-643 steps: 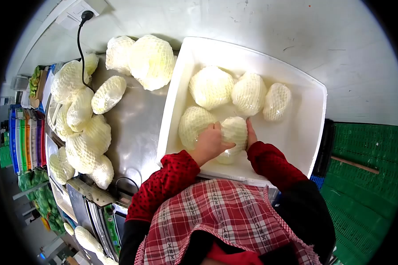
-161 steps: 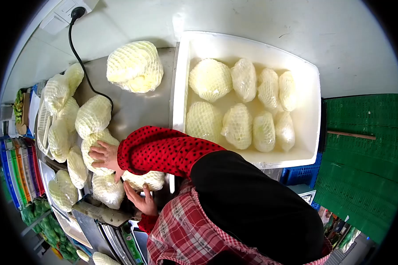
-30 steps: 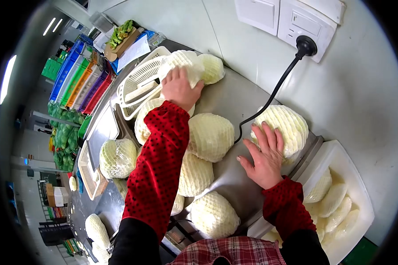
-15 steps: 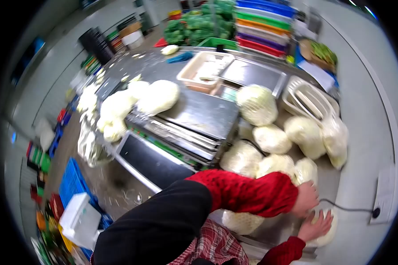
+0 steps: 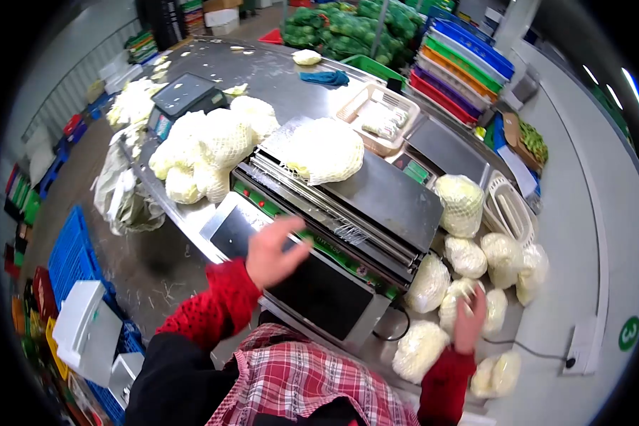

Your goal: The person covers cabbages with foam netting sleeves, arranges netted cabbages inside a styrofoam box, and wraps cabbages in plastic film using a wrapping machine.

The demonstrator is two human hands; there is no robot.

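Observation:
My left hand (image 5: 273, 253) hovers over the front of the film-wrapping machine (image 5: 383, 199), fingers apart and holding nothing. Below it lies the machine's flat black plate (image 5: 323, 298). A pale cabbage in a white foam net (image 5: 326, 150) rests on the machine's metal top. On the right, my right hand (image 5: 470, 321) is over the pale cabbages, its fingers apart and overlapping one cabbage (image 5: 453, 305); whether it touches is unclear. Near that hand are another cabbage (image 5: 419, 351) and a pale pair (image 5: 495, 374). More netted cabbages (image 5: 216, 138) are heaped left of the machine.
A scale (image 5: 188, 96) stands behind the left heap. A beige basket (image 5: 378, 117) with white rolls and a blue cloth (image 5: 324, 77) are at the back. Stacked coloured crates (image 5: 454, 71) stand behind. A black cable (image 5: 525, 346) runs to the right wall.
My left hand has moved from the cabbages at the lower right to the machine's front. My right hand has shifted up and left, off the pale pair. The view has turned.

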